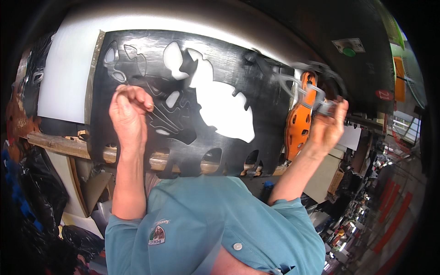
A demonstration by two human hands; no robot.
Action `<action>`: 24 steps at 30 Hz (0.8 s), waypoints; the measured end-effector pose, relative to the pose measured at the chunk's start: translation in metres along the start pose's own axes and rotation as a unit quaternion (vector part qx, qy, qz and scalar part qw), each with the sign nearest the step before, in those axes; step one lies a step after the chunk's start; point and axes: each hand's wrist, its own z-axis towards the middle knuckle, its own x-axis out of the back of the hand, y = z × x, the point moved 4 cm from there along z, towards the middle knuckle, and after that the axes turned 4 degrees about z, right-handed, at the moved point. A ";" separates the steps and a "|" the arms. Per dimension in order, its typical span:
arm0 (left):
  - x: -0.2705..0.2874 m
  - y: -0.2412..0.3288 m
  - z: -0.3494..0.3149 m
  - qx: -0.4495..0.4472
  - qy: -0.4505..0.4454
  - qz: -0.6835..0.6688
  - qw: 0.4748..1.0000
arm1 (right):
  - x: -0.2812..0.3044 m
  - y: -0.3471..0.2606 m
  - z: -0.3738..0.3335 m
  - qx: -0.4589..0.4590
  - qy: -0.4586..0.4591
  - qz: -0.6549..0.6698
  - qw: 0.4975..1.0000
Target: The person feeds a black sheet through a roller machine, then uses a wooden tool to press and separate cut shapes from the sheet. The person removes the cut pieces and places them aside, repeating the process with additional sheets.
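A black sheet [270, 119] with several cut-outs lies before me, and white shows through its larger holes. My left hand [130, 110] is raised over the sheet's left part with its fingers curled in. Whether anything is between those fingers cannot be made out. At the right, my right hand [326, 126] has bent fingers round a grey open-framed cutting die [323, 104], smeared by motion. Just left of that hand is an orange cutting die [299, 128], long and pierced with holes, lying over the sheet's right edge.
A white board [64, 78] is at the left under the sheet. Along the near side runs a wooden edge [59, 142]. A dark machine part with a green button [349, 52] overhangs the right side. Black plastic bags [43, 178] lie at the lower left.
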 end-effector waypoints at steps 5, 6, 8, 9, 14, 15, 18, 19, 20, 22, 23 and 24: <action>-0.013 0.004 -0.029 -0.002 -0.183 0.313 0.932 | -0.031 -0.059 0.041 0.144 -0.024 -0.032 0.989; -0.015 0.005 -0.044 0.007 -0.215 0.334 0.918 | -0.047 -0.059 0.039 0.186 -0.002 -0.040 0.982; -0.012 0.011 -0.068 0.033 -0.219 0.386 0.895 | -0.085 -0.032 0.020 0.222 -0.060 -0.104 0.968; -0.005 0.013 -0.079 0.080 -0.176 0.380 0.904 | -0.102 -0.012 0.001 0.251 -0.097 -0.148 0.952; 0.024 0.032 -0.123 0.222 -0.054 0.231 0.946 | -0.162 0.120 -0.111 0.261 -0.542 -0.312 0.736; 0.030 0.031 -0.128 0.283 -0.003 0.184 0.941 | -0.162 0.140 -0.131 0.240 -0.581 -0.324 0.707; 0.030 0.030 -0.131 0.281 -0.033 0.130 0.950 | -0.155 0.162 -0.166 0.246 -0.614 -0.356 0.660; 0.030 0.029 -0.130 0.279 -0.039 0.118 0.952 | -0.151 0.163 -0.168 0.238 -0.621 -0.367 0.651; 0.031 0.026 -0.130 0.291 -0.029 0.119 0.949 | -0.149 0.165 -0.171 0.212 -0.637 -0.390 0.630; 0.031 0.023 -0.128 0.289 -0.034 0.104 0.951 | -0.145 0.161 -0.169 0.187 -0.644 -0.411 0.617; 0.031 0.021 -0.127 0.285 -0.033 0.089 0.954 | -0.145 0.160 -0.169 0.180 -0.663 -0.404 0.604; 0.030 0.020 -0.126 0.282 -0.033 0.075 0.956 | -0.145 0.158 -0.169 0.176 -0.666 -0.404 0.603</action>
